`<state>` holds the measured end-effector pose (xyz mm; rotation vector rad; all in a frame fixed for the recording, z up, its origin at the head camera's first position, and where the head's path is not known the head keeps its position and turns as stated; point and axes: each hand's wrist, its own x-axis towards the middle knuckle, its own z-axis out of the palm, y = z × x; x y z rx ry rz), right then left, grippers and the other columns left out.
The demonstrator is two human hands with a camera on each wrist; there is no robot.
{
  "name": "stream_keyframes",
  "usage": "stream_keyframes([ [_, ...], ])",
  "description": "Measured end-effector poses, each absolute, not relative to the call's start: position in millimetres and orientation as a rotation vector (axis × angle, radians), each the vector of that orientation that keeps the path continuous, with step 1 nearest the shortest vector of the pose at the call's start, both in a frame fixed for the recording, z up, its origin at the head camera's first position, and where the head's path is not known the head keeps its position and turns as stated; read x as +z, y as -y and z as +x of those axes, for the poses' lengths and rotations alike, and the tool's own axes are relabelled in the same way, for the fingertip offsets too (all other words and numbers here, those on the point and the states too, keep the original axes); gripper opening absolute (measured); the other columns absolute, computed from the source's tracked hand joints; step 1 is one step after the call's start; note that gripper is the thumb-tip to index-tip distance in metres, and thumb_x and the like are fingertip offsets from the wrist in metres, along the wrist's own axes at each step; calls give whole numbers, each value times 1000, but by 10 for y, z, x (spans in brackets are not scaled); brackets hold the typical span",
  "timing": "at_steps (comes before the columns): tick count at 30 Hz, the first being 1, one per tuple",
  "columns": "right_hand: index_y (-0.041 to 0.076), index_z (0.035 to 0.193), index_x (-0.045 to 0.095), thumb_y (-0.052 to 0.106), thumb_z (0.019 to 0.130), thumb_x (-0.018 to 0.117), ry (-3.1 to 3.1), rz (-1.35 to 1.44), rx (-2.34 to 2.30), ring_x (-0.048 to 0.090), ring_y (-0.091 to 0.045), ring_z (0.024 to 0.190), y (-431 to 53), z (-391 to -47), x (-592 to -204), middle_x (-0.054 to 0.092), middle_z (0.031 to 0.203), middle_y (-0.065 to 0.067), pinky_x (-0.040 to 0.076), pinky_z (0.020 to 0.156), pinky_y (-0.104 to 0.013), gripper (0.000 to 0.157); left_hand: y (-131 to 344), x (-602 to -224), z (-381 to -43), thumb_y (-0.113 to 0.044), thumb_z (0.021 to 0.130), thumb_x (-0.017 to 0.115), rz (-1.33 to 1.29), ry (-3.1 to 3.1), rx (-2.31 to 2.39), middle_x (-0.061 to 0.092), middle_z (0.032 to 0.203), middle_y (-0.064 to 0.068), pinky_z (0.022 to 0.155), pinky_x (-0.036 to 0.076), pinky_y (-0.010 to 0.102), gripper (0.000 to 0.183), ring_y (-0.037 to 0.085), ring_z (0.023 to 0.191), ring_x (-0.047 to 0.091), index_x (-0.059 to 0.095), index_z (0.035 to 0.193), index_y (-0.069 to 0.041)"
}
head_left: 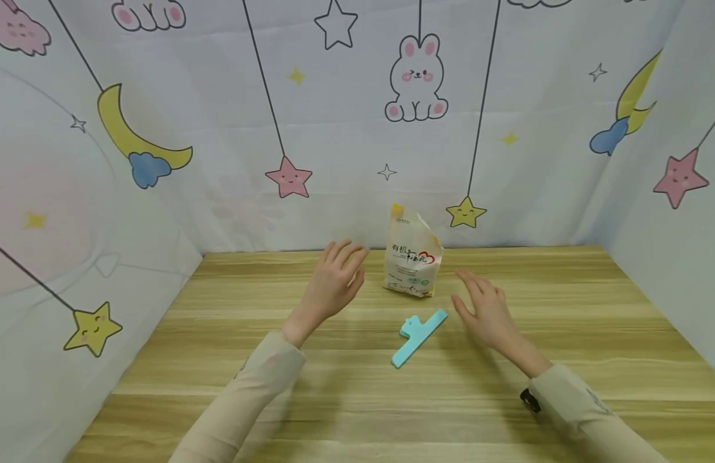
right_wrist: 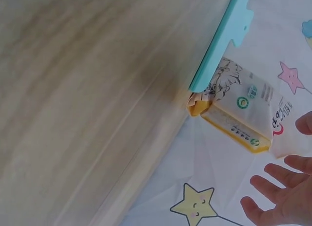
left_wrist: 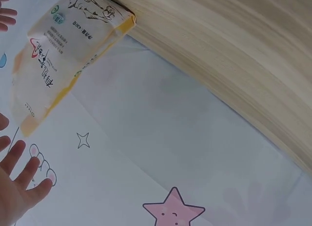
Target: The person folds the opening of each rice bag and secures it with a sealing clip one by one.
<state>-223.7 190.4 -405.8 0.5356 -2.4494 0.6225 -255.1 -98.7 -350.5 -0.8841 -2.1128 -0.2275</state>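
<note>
A cream and yellow paper bag (head_left: 412, 257) with printed characters and a red heart stands upright near the back of the table, its top slanting down to the right. In front of it lies a turquoise bag clip (head_left: 418, 339), set diagonally on the wood. My left hand (head_left: 335, 276) hovers to the left of the bag, fingers spread and apart from it. On the other side, my right hand (head_left: 486, 310) is held right of the bag and clip with its fingers extended. Both wrist views show the bag (left_wrist: 63, 55) beyond loosely spread fingers; the right one also shows the clip (right_wrist: 222, 43).
The wood-grain table (head_left: 346, 411) ends at the back against a white cloth backdrop (head_left: 346, 116) printed with stars, moons and rabbits. Cloth also hangs along both sides. A small black object (head_left: 530, 400) shows by the right sleeve cuff.
</note>
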Motion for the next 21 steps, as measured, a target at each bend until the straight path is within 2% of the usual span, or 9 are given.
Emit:
stream_keyframes([
  [7,-1,124,48,13,83,60,2415,527,679,50,-36,108,-1890,-2281,-4035,53,121,-20,36,82,-55,45,986,-3485,-2636,-4,77,62,-924,2053,-297,61,103,11,88,43,39,29,27,99,55,61,106,-3],
  [15,-7,116,53,6,81,61,2310,573,800,55,-39,102,-1885,-2359,-4009,58,111,-25,44,85,-51,38,968,-3421,-2702,-3,79,60,-939,2052,-369,62,102,12,84,45,39,27,28,94,56,61,105,-2],
  [21,-7,118,51,7,83,59,2333,558,891,54,-38,102,-1890,-2387,-3982,56,113,-24,44,84,-50,38,945,-3350,-2752,-5,80,59,-946,2065,-381,62,102,12,84,44,39,25,27,94,56,62,105,-2],
])
